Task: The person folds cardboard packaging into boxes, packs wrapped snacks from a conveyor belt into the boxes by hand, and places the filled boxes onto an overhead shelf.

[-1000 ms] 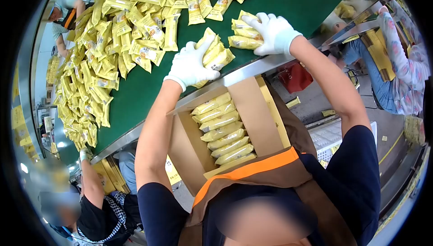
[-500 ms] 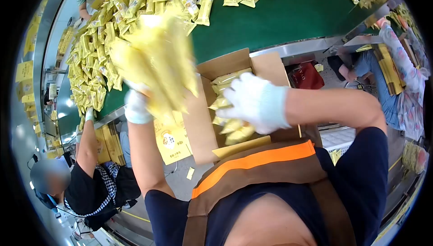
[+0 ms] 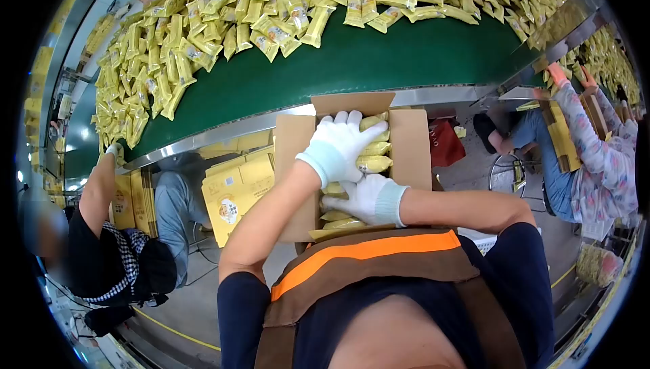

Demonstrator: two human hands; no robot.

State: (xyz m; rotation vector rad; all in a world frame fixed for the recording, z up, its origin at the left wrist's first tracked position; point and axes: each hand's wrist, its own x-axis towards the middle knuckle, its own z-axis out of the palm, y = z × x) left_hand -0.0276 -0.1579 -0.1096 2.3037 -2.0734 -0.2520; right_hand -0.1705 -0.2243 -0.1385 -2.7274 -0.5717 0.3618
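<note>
L hand [image 3: 345, 144], in a white glove, lies on the yellow pkts [image 3: 374, 164] in the open cardboard box [image 3: 411, 149]. Its fingers are a bit apart, but can't tell if it's clamped on any. R hand [image 3: 365, 198], gloved too, is just beside it, nearer the brown apron [image 3: 379, 269], w/ fingers pointing left over more pkts. Can't tell if that one grips either. The pkts that show lie side by side; the hands hide the others.

Looks like the step is patting the pkts into place. Next move prob. calls for a soft, even push so they sit flat w/o squashing, & then care not to drag any when lifting off.

The box is b/w the apron & the green worktop [image 3: 420, 57], where a big heap of loose pkts [image 3: 162, 64] lies. Flat yellow cartons [image 3: 237, 196] are left of the box, a red bag [image 3: 445, 144] right. Farther right, a flowery sleeve [image 3: 588, 125] shows
</note>
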